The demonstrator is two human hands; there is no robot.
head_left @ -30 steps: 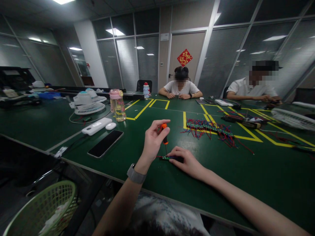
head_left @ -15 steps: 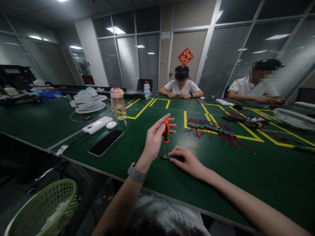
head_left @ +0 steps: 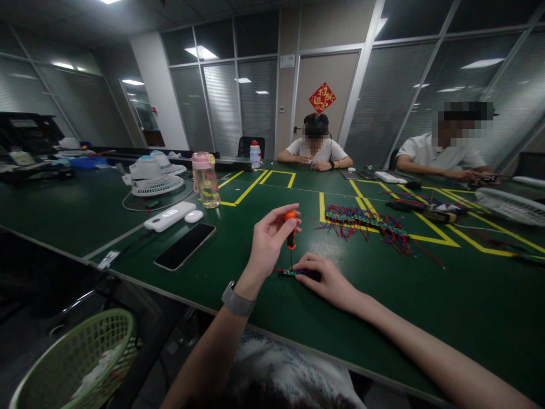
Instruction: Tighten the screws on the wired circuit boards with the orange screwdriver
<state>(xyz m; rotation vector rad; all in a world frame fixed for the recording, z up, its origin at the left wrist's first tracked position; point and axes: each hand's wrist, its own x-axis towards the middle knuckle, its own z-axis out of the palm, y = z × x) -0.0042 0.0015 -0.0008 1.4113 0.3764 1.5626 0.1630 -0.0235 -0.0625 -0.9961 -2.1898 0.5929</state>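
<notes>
An orange and black screwdriver stands upright in my left hand, its handle between thumb and fingers. The thin shaft points down to a small green circuit board on the table; whether the tip sits in a screw is too small to tell. My right hand lies on the table with thumb and fingers closed on the board's right end. Thin red and dark wires come off the board, and a black part lies under my right fingers.
Several wired circuit boards lie in a row to the right. On the left are a phone, a white power bank, a pink-lidded bottle and a white fan. Two people sit across the green table; a green basket stands below.
My left fingers have curled and shifted around the top of the screwdriver handle, which stays upright over the board. My right hand keeps its place.
</notes>
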